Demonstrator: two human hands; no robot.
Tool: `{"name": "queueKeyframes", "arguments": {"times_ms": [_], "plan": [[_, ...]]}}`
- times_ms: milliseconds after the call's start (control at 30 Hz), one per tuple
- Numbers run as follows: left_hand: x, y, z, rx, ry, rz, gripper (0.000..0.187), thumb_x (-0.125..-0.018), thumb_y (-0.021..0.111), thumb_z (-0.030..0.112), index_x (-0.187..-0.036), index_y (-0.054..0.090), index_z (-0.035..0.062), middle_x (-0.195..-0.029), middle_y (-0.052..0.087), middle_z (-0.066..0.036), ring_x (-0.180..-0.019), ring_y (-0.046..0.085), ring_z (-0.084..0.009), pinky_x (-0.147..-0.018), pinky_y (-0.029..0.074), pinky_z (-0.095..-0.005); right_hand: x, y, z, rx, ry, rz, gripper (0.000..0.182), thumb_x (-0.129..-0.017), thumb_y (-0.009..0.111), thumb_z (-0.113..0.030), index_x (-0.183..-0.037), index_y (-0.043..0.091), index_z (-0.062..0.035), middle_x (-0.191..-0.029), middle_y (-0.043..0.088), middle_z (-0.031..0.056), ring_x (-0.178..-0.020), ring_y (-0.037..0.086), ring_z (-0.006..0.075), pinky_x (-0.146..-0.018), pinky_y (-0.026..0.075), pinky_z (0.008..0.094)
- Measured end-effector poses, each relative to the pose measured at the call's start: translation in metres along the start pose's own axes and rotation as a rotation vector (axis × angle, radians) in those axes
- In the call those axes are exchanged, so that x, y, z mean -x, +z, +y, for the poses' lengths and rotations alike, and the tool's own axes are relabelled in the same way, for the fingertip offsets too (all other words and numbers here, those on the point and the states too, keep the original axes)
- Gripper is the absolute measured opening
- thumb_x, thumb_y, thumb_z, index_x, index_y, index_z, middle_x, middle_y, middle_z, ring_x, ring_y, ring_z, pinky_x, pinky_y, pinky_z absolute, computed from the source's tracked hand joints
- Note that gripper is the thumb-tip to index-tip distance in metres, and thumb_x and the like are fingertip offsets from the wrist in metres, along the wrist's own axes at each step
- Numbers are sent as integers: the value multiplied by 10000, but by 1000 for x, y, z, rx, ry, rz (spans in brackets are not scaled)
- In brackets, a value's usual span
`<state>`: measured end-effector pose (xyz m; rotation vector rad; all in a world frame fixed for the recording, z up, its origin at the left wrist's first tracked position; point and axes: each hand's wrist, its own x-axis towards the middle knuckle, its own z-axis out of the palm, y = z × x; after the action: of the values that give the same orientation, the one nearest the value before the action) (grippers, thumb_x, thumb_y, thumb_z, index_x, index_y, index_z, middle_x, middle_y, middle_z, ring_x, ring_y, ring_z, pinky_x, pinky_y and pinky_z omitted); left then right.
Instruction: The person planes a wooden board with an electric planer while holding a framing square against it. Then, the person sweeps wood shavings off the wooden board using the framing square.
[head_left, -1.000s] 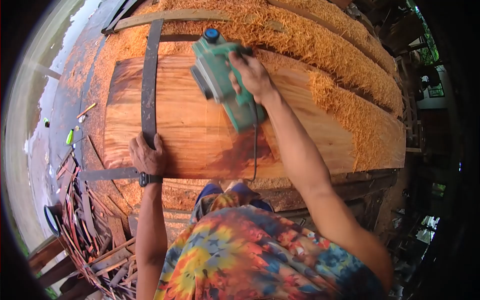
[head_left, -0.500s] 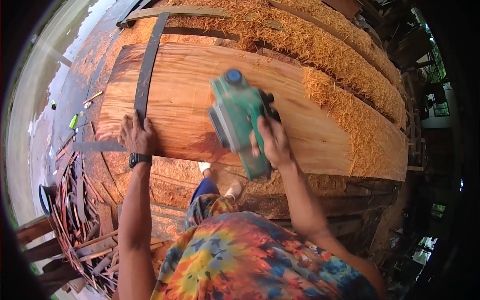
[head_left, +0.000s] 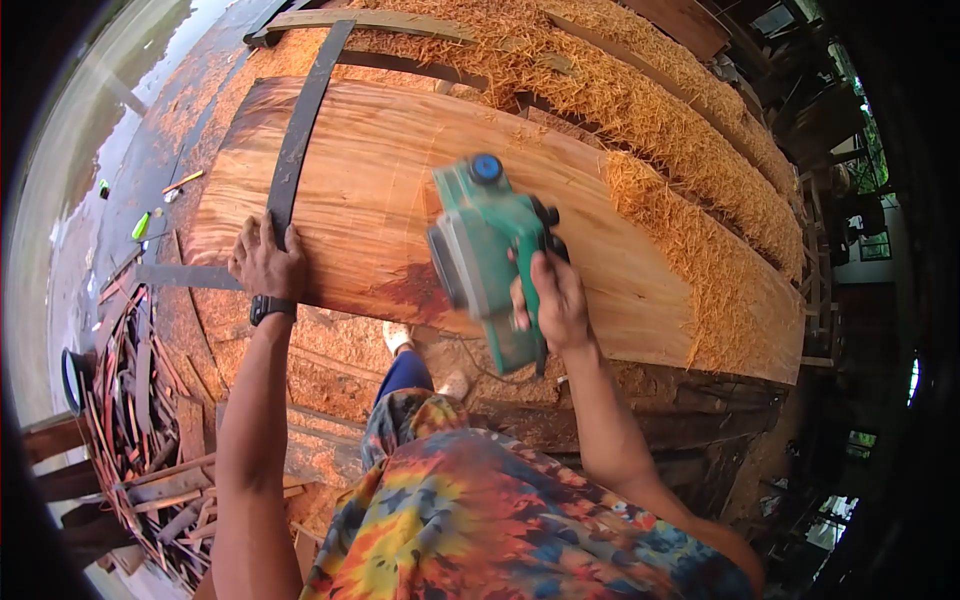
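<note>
A wide reddish wooden slab (head_left: pixel 380 190) lies flat in front of me, its surface smooth. My right hand (head_left: pixel 548 300) grips the handle of a green electric planer (head_left: pixel 480 250), which sits on the slab near its front edge. My left hand (head_left: pixel 265 262) rests flat on the slab's near left edge, fingers on a dark metal strap (head_left: pixel 298 140) that crosses the board. A black watch is on my left wrist.
Thick orange wood shavings (head_left: pixel 680 150) are heaped along the slab's right and far sides. A pile of scrap wood strips (head_left: pixel 140 400) lies on the ground at the left. More shavings cover the floor by my feet (head_left: pixel 400 340). Small tools lie on the wet ground far left.
The planer has been pulled from the slab's far edge back toward me, to the near edge. My left hand stays on the strap.
</note>
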<state>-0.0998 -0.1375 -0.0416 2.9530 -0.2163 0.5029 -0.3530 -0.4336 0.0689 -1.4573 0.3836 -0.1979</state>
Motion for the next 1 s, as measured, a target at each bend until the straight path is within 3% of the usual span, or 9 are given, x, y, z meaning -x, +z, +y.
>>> {"name": "queueKeyframes", "arguments": {"times_ms": [100,233,367,500,667,833,1000], "plan": [[-1,-3,2,2,-2,1,518,-942,574,475,-1365,612,179,-1442,540,-105,-1340,469,-317,-1110,294,-542,-78,6,-13,34,7,14,551,-1061,446,-507,-1162,566,21,-617,519,36,-479,475,100,-476,435,269],[0,-4,0,12,0,38,525,-938,579,466,-1365,612,163,-1454,537,-106,-1342,470,-318,-1114,299,-526,-167,2,-19,13,-4,-43,689,-957,554,-647,-1154,553,12,-656,533,30,-502,518,103,-483,461,269],[1,-2,-1,50,-18,40,521,-933,583,465,-1357,617,163,-1448,548,-106,-1357,464,-310,-1125,295,-513,-181,8,-21,-41,-9,-55,683,-959,546,-651,-1129,551,10,-658,541,37,-498,522,109,-484,459,268],[1,2,-5,35,-18,51,516,-932,588,450,-1354,617,156,-1450,551,-101,-1357,470,-309,-1124,296,-522,-138,4,-16,-37,-15,-55,680,-966,538,-644,-1142,542,13,-651,542,43,-495,519,117,-484,453,267],[2,0,-4,78,-20,50,507,-933,595,438,-1344,627,142,-1437,564,-108,-1346,482,-313,-1123,310,-504,-20,-13,-2,-18,37,-3,607,-1044,453,-546,-1219,533,30,-637,527,38,-488,494,119,-499,443,275],[1,1,-2,71,-21,55,512,-941,586,426,-1353,612,124,-1452,550,-115,-1348,480,-314,-1127,310,-502,84,-26,10,-29,48,49,614,-1053,425,-534,-1259,527,35,-629,530,43,-486,501,114,-495,453,282],[1,2,-1,47,-23,43,499,-952,573,404,-1356,597,112,-1457,540,-123,-1359,469,-313,-1138,294,-512,80,-20,7,-23,15,78,589,-1069,401,-509,-1262,526,32,-635,535,41,-474,491,110,-488,449,276]]}}
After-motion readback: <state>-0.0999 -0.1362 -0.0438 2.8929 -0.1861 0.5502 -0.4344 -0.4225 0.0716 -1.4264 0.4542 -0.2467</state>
